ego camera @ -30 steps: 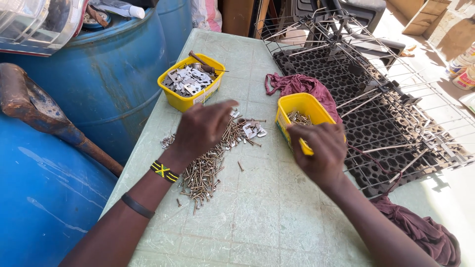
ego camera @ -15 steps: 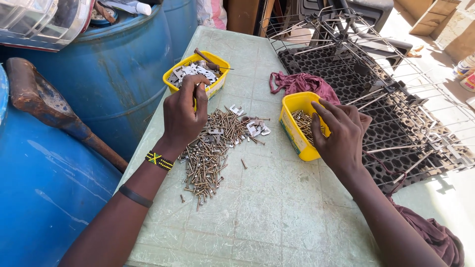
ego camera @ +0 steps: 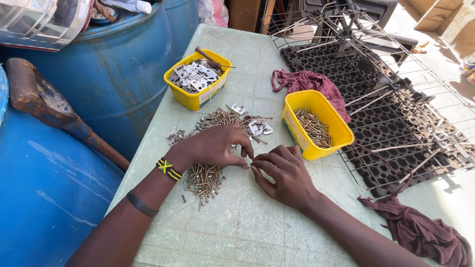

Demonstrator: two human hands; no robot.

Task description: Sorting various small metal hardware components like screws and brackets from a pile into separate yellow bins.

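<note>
screws (ego camera: 205,175): dull brownish metal
tubs (ego camera: 316,128): glossy yellow plastic
plates (ego camera: 194,77): bright sheet metal
table (ego camera: 232,227): matt pale green, scuffed
rag (ego camera: 309,81): maroon cloth

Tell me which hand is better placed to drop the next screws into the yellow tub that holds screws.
Right, probably. The right hand lies just beside the yellow tub of screws. The left hand rests on the loose screw pile, farther from that tub, so it would likely have to reach across.

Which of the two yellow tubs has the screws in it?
The nearer yellow tub, beside the right hand. It holds thin screws; the farther tub holds flat grey metal plates.
</note>
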